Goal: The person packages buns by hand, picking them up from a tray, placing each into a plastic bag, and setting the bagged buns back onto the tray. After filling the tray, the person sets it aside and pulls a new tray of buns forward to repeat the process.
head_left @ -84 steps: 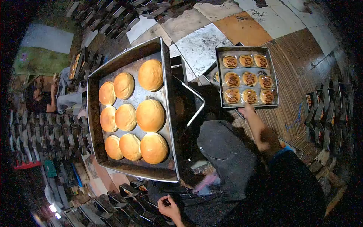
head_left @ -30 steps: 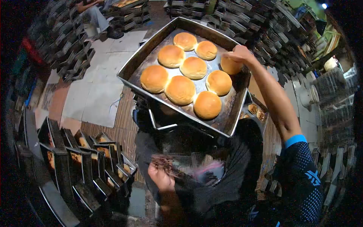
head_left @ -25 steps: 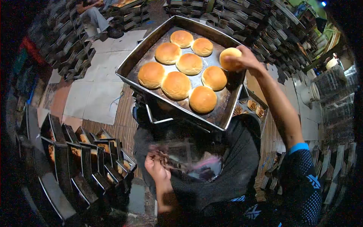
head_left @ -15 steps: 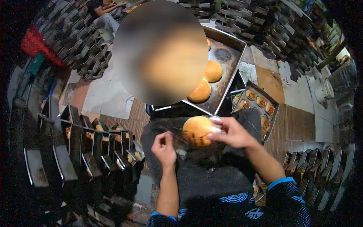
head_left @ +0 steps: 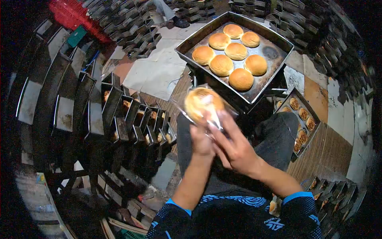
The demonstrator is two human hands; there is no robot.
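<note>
Bun [head_left: 203,104], soft, light and easily squashed, sits bagged just above both hands' fingers [head_left: 234,137], which grasp the slippery plastic [head_left: 217,119] below it.

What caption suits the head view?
Both hands hold a round golden bun in clear plastic wrap near a metal baking tray.

Dim room, light only in the centre. Floor [head_left: 159,75] is patchy pale and orange tile, with a ribbed mat [head_left: 330,147] at right. Dark metal trays [head_left: 75,99] stacked on edge at left, more stacks [head_left: 326,36] top right. Red crate [head_left: 73,14] top left.
</note>
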